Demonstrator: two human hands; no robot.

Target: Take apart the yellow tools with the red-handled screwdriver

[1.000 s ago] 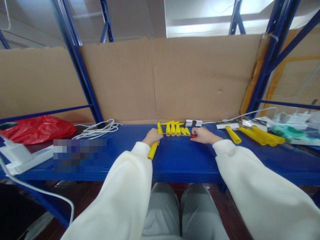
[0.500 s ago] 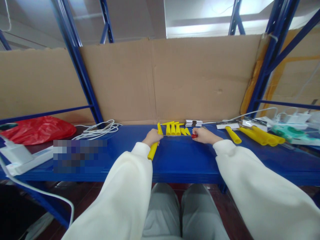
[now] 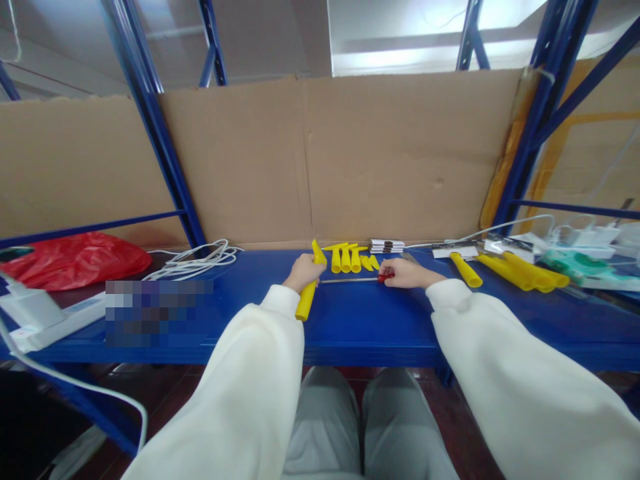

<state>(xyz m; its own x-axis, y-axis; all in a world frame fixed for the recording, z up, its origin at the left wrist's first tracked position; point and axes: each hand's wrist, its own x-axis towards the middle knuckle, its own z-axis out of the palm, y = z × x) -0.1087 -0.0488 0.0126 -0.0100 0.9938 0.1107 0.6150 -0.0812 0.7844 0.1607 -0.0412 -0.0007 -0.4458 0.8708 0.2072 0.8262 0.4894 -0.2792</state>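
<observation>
My left hand (image 3: 305, 272) is wrapped round a yellow tube-shaped piece (image 3: 305, 305), whose narrower bent end sticks up past the fingers. In my right hand (image 3: 400, 273) is a screwdriver (image 3: 350, 281), held by its red handle. Its thin metal shaft runs left, with the tip at the yellow piece beside my left fingers; whether it goes into the piece is hidden. Between and behind the hands, several similar yellow tubes (image 3: 345, 259) and small yellow pieces (image 3: 369, 263) lie on the blue shelf (image 3: 360, 323). Behind my right hand sits a stack of white-and-black strips (image 3: 387, 247).
More yellow tubes (image 3: 530, 272) lie at the right, near a green-and-white packet (image 3: 575, 265). On the left are coiled white cable (image 3: 215, 255), a red plastic bag (image 3: 90, 260) and a white power strip (image 3: 65, 320). A cardboard panel (image 3: 325, 160) closes the back between blue posts.
The screwdriver in my right hand has moved slightly down and toward the shelf's front, so more of its shaft and red handle shows. My left hand stays nearly still round the yellow piece.
</observation>
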